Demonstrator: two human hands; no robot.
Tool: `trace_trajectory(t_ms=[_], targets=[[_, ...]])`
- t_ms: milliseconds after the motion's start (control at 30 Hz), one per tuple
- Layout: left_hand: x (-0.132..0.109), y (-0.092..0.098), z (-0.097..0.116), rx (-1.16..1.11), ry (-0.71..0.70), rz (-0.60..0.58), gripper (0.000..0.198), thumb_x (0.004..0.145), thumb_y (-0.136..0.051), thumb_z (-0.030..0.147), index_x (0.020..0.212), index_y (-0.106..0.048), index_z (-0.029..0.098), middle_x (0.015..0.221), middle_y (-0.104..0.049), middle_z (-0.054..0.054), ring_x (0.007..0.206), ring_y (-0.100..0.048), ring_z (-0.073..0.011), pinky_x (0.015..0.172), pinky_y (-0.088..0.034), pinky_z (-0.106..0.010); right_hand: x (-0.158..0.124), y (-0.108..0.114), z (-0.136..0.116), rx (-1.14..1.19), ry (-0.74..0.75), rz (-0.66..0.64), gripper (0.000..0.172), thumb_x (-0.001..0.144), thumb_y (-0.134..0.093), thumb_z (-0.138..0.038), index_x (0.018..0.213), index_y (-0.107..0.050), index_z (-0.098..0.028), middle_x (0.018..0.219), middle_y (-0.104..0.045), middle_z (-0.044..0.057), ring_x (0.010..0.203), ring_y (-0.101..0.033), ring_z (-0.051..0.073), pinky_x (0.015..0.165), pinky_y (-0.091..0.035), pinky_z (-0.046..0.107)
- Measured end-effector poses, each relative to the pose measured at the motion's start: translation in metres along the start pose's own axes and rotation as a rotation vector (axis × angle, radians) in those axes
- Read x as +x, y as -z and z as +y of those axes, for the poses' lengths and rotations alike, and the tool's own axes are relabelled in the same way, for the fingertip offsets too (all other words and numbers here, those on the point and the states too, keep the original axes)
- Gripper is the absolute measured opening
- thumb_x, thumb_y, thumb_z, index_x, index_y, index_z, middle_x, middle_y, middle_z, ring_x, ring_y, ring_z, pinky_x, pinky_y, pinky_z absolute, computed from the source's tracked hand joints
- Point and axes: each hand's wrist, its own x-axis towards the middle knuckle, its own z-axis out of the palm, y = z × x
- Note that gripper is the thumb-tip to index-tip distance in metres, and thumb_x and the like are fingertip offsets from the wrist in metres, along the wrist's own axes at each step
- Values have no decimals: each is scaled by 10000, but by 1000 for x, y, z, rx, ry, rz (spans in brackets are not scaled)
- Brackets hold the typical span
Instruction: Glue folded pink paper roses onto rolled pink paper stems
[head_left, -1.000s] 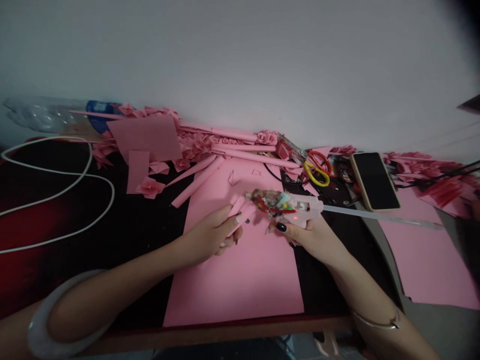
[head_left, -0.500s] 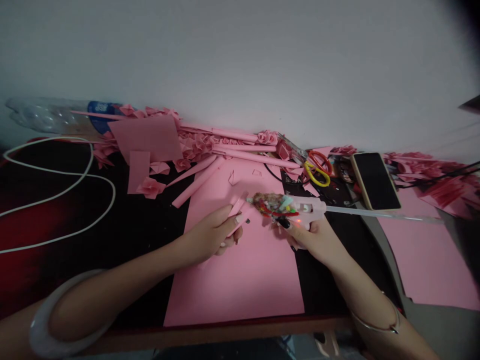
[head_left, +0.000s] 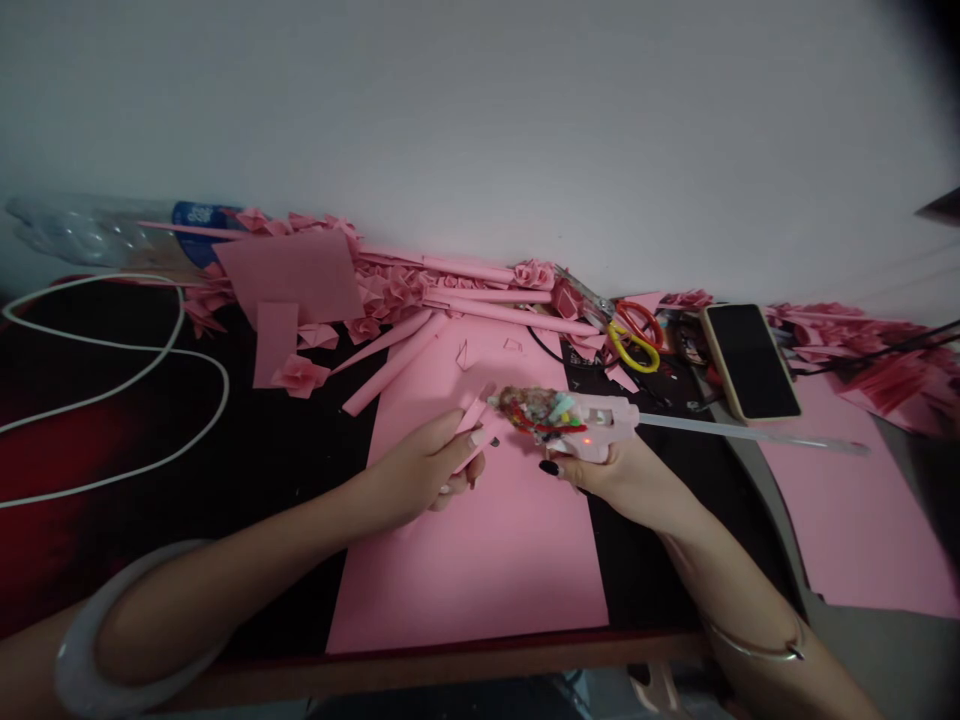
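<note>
so there's a white wall [head_left: 480, 120] along the far side of the desk [head_left: 450, 665], and the desk is dark with a big pink paper sheet [head_left: 465, 570] lying flat in the middle, near its edge. another loose pink sheet [head_left: 855, 510] sits off to the right. along the far edge there's a whole pile of finished paper roses [head_left: 534, 273] and rolled pink tubes [head_left: 390, 360], so plenty is already made, while the flat sheets look unused so far. also back there: a crushed plastic bottle [head_left: 90, 230], a white cable [head_left: 180, 370] looping on the left, plus a phone [head_left: 750, 360] and yellow-and-red scissors [head_left: 634, 345] on the right. over the big sheet, the left hand [head_left: 420, 470] is closed, pinching a thin rolled pink paper strip [head_left: 472, 425]. the right hand [head_left: 615, 480] is wrapped around a pink hot glue gun [head_left: 600, 425], with a long clear glue stick [head_left: 750, 430] poking out the back. its nozzle is buried in a crusty multicoloured glue blob [head_left: 536, 415], just beside the strip's tip, can't tell if they're touching.
</note>
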Motion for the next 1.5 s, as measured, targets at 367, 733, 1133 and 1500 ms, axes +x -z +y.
trace_trajectory(t_ms=[367, 733, 1133, 1500], targets=[[-1, 0, 0, -8, -22, -13, 199, 926, -407, 370, 816, -361, 212, 647, -452, 52, 415, -251, -35, 369, -144, -173, 1, 1, 2, -43, 51, -18, 347, 773, -679, -289, 1096, -608, -187, 947, -683, 60, 782, -629, 168, 586, -489, 237], [0, 0, -1, -39, -11, -12, 131, 928, -384, 326, 863, -388, 212, 647, -444, 48, 411, -241, -38, 374, -121, -186, -1, -1, 0, -154, 88, 85, 250, 763, -653, -268, 989, -632, -164, 761, -638, 25, 521, -493, 102, 439, -390, 209], [1, 0, -1, -19, -21, -11, 143, 917, -389, 351, 905, -392, 209, 650, -460, 49, 410, -247, -38, 360, -144, -162, -1, -5, -2, -141, 9, 42, 197, 786, -616, -305, 898, -621, -143, 579, -560, -15, 450, -425, 86, 387, -354, 197], [0, -1, 0, -23, -20, 1, 135, 915, -390, 337, 888, -392, 205, 644, -458, 45, 410, -257, -38, 361, -141, -169, -1, -4, 2, -202, 4, 53, 162, 798, -580, -305, 761, -623, -154, 589, -601, 10, 460, -481, 96, 400, -393, 202]])
